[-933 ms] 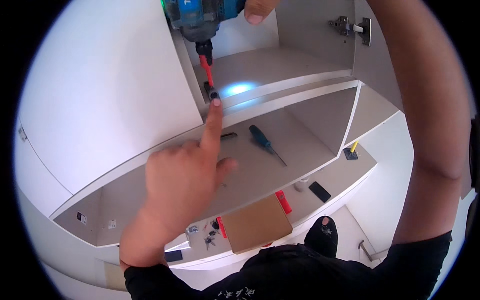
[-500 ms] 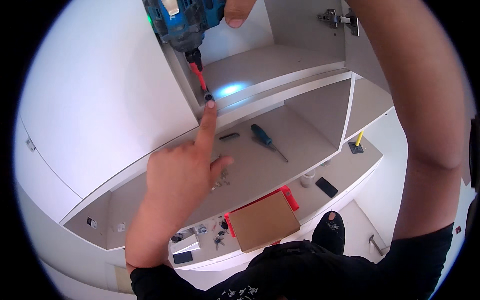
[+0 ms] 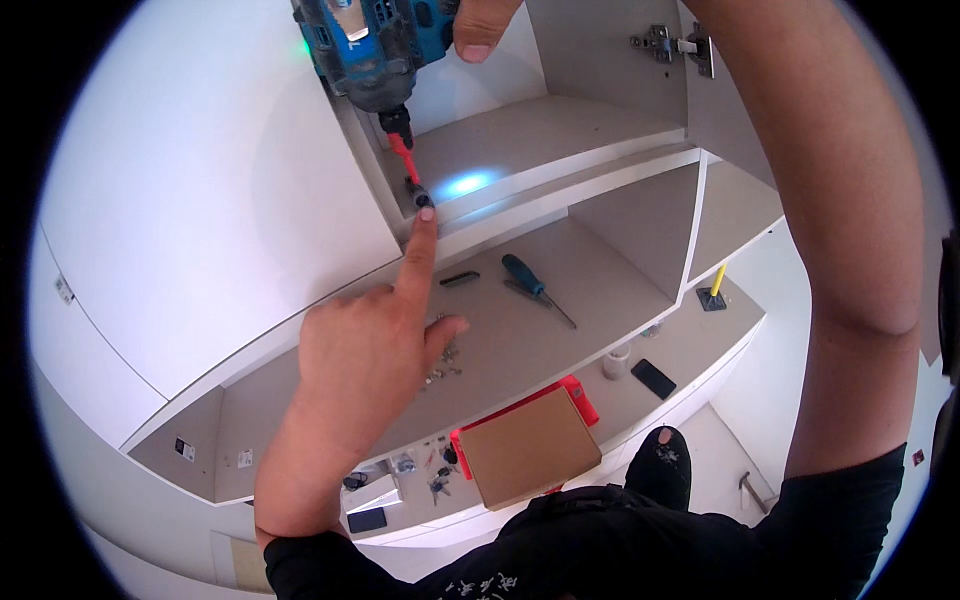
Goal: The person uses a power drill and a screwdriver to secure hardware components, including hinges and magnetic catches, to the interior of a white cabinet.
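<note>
My right hand, mostly cut off by the top edge, grips a blue and black cordless drill pointing downward. A red-sleeved bit runs from its chuck to a small dark fitting in the lower corner of the upper cabinet opening. The tip of my left index finger presses on that fitting. The rest of my left hand has its thumb held apart and the other fingers curled, gripping nothing. The drill's lamp throws a bright spot on the cabinet floor beside the bit.
On the shelf below lie a blue-handled screwdriver, a dark slim tool and several small metal parts. A hinged door stands open at right. Lower down are a cardboard box, a phone and a hammer.
The drill, its bit and my left fingertip have shifted very slightly right and down in the view. The finger stays on the fitting.
</note>
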Tool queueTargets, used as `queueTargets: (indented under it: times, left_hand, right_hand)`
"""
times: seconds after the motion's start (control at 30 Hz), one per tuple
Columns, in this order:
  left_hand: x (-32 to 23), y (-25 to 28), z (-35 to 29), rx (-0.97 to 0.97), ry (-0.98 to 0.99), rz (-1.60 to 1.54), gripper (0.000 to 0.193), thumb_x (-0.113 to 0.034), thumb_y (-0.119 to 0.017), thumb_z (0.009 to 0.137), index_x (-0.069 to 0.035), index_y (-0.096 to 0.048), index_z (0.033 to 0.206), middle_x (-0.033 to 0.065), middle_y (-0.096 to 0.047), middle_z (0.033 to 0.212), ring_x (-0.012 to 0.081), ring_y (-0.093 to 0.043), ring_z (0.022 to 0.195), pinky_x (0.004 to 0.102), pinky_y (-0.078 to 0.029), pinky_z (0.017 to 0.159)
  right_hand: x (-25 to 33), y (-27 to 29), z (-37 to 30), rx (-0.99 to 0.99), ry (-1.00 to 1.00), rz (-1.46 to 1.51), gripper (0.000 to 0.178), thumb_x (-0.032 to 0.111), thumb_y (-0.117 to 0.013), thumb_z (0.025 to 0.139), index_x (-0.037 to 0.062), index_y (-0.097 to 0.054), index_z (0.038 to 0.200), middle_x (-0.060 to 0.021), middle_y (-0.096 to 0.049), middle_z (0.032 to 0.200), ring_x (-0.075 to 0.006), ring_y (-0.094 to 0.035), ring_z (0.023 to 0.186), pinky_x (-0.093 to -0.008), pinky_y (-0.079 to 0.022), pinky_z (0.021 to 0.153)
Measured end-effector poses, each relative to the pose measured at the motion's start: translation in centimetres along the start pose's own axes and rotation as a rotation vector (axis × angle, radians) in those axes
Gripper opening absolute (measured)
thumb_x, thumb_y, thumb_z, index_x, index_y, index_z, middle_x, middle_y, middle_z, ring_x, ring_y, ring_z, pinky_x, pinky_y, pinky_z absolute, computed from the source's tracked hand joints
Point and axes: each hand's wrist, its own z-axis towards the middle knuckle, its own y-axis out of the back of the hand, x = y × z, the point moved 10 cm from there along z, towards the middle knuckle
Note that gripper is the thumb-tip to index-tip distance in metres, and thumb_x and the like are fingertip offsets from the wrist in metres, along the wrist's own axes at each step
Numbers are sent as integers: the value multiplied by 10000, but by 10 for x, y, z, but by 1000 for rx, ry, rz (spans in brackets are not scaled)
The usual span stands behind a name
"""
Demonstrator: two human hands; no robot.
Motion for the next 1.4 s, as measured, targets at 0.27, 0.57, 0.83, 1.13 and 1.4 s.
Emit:
queueTargets:
  times: [0.27, 0.57, 0.83, 1.13, 1.4]
  left_hand:
    - [0, -1, -3, 3, 11, -12, 990, -498, -801, 872, -80, -352, 1649, 10, -616, 561, 191, -621, 460, 337, -483, 475]
    - [0, -2, -2, 20, 17, 28, 983, -514, -806, 866, -78, -377, 1635, 12, -614, 556, 183, -628, 461, 330, -492, 470]
    - [2, -1, -3, -18, 22, -36, 991, -514, -819, 848, -81, -390, 1630, 7, -606, 550, 178, -620, 454, 322, -484, 467]
    - [1, -5, -4, 4, 40, -46, 1008, -491, -826, 843, -94, -361, 1644, 10, -599, 552, 196, -614, 451, 334, -476, 469]
    - [1, -6, -4, -22, 34, -57, 1009, -467, -824, 845, -92, -346, 1650, 19, -607, 564, 217, -617, 456, 349, -476, 473]
  right_hand:
    - [2, -5, 2, -12, -50, -14, 385, 255, -904, 769, -2, -787, 1029, -220, -771, 993, -368, -728, 975, -449, -539, 923]
    - [-2, -8, 5, 14, -102, -53, 382, 274, -887, 761, -7, -778, 995, -232, -759, 954, -370, -724, 932, -451, -546, 873]
    - [-15, -12, 15, 68, -44, -10, 315, 247, -817, 752, -22, -759, 905, -231, -741, 883, -364, -711, 867, -445, -550, 818]
    - [-5, -19, 8, -12, -170, -81, 302, 248, -801, 759, -24, -755, 881, -238, -730, 843, -372, -709, 829, -454, -553, 794]
    - [-5, -28, 6, -35, -137, -80, 322, 258, -830, 755, -24, -752, 889, -231, -740, 852, -369, -716, 837, -454, -554, 796]
